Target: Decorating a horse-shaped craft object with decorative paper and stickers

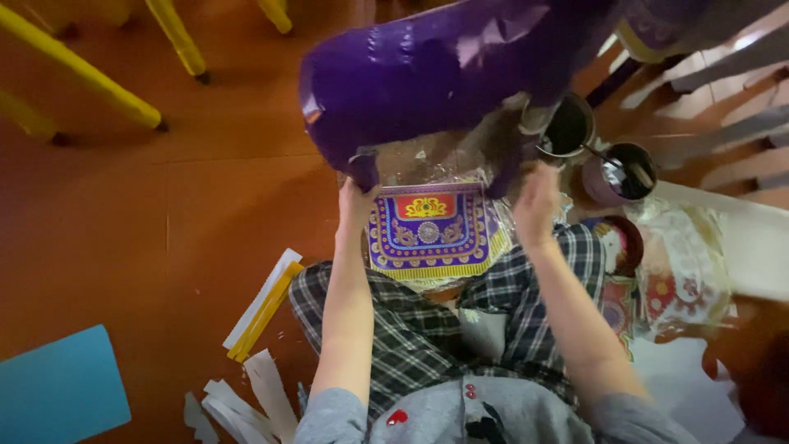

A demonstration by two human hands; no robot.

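Left hand (355,204): fingers closed round one leg of purple paper animal figure (427,74). Right hand (536,205): fingers curled at other leg, grip unclear. One figure, raised above lap. One patterned purple-red-gold sheet (427,230) on lap between both hands. Two tins (567,127) just right of figure. Several white and yellow paper strips (259,308) on floor at left. One blue sheet (57,390) in far-left corner.

Shiny purple animal figure (444,74) up top, purple-and-gold ornate cloth (429,230) with a red and yellow panel beneath, dark plaid trousers (411,321), yellow chair legs (177,37), blue sheet (57,390), reddish-brown floor (164,205).
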